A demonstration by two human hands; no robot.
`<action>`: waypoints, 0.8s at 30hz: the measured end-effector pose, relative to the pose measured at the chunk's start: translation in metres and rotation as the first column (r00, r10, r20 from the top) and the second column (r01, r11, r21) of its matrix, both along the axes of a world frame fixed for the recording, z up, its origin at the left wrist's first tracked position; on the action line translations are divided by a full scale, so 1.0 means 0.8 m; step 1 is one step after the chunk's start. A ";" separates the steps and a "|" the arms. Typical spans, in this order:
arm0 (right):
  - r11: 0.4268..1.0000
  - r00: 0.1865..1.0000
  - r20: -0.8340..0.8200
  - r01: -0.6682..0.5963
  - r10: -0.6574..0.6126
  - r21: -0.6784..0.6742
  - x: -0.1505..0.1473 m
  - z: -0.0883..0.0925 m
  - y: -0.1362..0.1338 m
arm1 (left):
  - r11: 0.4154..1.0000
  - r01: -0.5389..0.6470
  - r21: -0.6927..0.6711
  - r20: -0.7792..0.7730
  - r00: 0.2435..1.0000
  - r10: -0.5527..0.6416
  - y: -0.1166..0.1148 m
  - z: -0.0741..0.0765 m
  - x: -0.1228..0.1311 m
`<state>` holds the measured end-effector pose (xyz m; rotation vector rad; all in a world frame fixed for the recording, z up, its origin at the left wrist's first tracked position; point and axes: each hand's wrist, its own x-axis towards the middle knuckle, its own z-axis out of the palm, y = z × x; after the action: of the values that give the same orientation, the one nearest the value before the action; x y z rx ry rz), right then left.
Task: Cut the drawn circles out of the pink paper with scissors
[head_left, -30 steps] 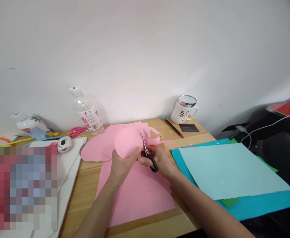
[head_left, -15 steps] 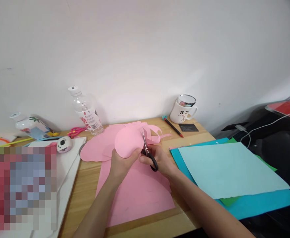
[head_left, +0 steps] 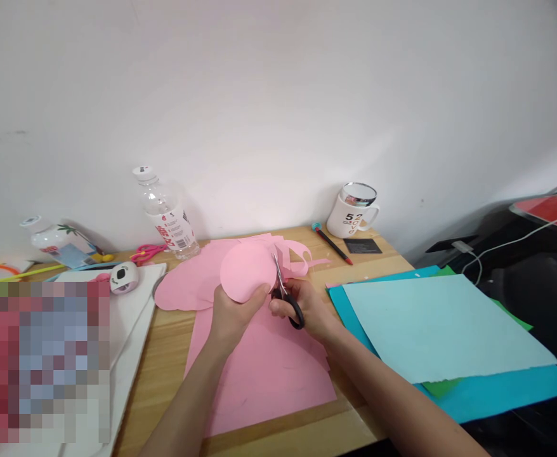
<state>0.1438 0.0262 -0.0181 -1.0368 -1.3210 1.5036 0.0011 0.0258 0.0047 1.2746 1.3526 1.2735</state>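
Note:
Between the thumb and fingers of my left hand point(head_left: 235, 316) is a round pink paper disc point(head_left: 247, 270), raised above the desk and facing me. My right hand point(head_left: 307, 308) grips black-handled scissors point(head_left: 294, 311); their blades point up and away along the disc's right edge. A curled pink paper strip point(head_left: 302, 251) lies just beyond the blades. Under both hands are stacked pink paper sheets point(head_left: 264, 381), and an oval pink piece point(head_left: 181, 285) lies left of the disc. The fingers behind the disc are hidden.
A clear bottle point(head_left: 174, 222) and a white mug point(head_left: 349, 216) stand by the wall. A black pen point(head_left: 333, 244) and a dark card point(head_left: 363, 245) lie near the mug. Blue and pale paper sheets point(head_left: 445, 330) are at right. Pink scissors point(head_left: 148, 254) lie at left.
Almost nothing differs. The whole view has shifted very slightly, while both hands keep the same hold on the disc and scissors.

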 end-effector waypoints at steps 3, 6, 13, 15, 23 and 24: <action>1.000 1.000 0.011 0.012 -0.012 -0.013 0.000 -0.001 0.001 | 1.000 -0.009 -0.003 0.011 1.000 0.009 0.000 -0.001 0.001; 1.000 1.000 0.012 0.023 -0.023 -0.005 0.001 -0.003 0.001 | 0.999 -0.034 -0.014 0.014 0.999 0.034 -0.001 0.000 0.002; 1.000 1.000 -0.010 0.007 -0.007 0.002 0.001 -0.008 -0.001 | 0.999 -0.034 0.006 0.026 0.999 0.034 0.001 0.000 0.001; 1.000 1.000 -0.030 -0.006 0.006 -0.003 0.002 -0.005 -0.001 | 0.999 -0.051 -0.001 0.024 0.998 0.051 0.002 0.001 0.001; 0.996 0.993 -0.086 -0.076 0.080 0.052 0.004 0.001 0.002 | 0.997 -0.067 -0.040 -0.031 0.997 0.066 0.000 0.010 0.001; 0.996 0.993 -0.085 -0.076 0.080 0.052 0.004 0.000 0.002 | 0.997 -0.066 -0.038 -0.035 0.997 0.065 0.000 0.010 0.001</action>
<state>0.1473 0.0277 -0.0182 -0.8883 -1.3435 1.5495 0.0016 0.0255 0.0128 1.2384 1.4472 1.2690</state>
